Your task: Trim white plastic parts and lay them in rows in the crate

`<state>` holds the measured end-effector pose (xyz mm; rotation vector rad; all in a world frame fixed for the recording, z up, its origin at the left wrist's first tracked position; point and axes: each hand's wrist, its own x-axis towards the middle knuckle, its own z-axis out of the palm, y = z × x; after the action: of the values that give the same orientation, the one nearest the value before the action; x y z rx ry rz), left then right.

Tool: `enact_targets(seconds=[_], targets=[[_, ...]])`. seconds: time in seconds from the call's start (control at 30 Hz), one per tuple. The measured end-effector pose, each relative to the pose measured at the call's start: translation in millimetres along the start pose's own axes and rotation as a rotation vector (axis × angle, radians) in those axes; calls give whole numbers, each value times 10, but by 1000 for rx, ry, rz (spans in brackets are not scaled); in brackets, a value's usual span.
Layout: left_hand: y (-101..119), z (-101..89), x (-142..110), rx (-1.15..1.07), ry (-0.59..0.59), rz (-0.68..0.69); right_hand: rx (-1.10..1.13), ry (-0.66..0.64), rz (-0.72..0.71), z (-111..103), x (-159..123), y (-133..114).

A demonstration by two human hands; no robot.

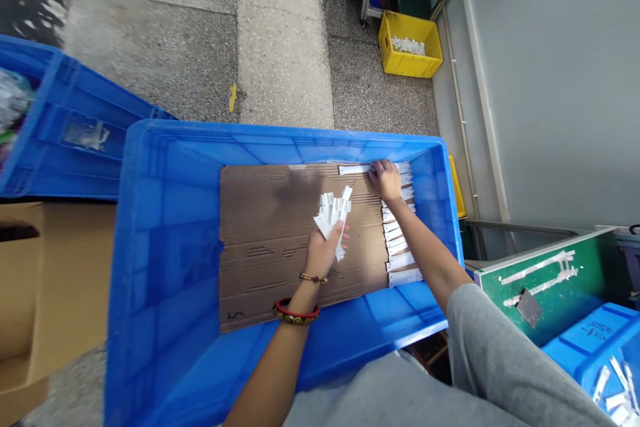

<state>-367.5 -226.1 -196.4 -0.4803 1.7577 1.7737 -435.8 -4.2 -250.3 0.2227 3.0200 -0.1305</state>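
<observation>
My left hand (325, 250) grips a loose bunch of white strips (331, 215) above the middle of a brown cardboard sheet (280, 233). The sheet lies flat inside a large blue plastic crate (280, 137). My right hand (386, 180) is at the far right corner of the sheet, its fingers closed on a single white strip (355, 169). Below that hand, a neat column of white strips (401, 237) lies side by side along the sheet's right edge. Part of the column is hidden by my right hand and forearm.
A second blue crate (65, 120) is tilted at the left, above a cardboard box (50, 280). Ahead on the speckled floor stands a yellow crate (410, 45) holding white pieces. At the right are a green bench top (545, 287) and a blue bin (595, 353) with white strips.
</observation>
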Motion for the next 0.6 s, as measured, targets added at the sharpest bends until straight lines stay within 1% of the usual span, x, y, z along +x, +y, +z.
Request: enact_targets(seconds=[0.13,0.23,0.33,0.4,0.47,0.5,0.53,0.6], targets=[[12,3,-5,7,-8,-5,18,22,31,-9,-3,-8],[24,-3,-3,16,-14,-5,17,10,59,-29,12,-7],[39,-4,-6,27,-25,-5,33,-16,66,-102,2,-18],[45,-1,-8,36,-34,-2,104,7,72,-184,-45,-54],[41,2,-5,60,-42,6,272,19,62,-272,-131,-123],[34,1,-1,79,-45,11,403,-18,41,-309,-186,-165],[25,-3,4,103,-46,15,560,-98,11,-339,-245,-207],[0,-19,17,160,-48,25,896,-337,-50,-369,-362,-266]])
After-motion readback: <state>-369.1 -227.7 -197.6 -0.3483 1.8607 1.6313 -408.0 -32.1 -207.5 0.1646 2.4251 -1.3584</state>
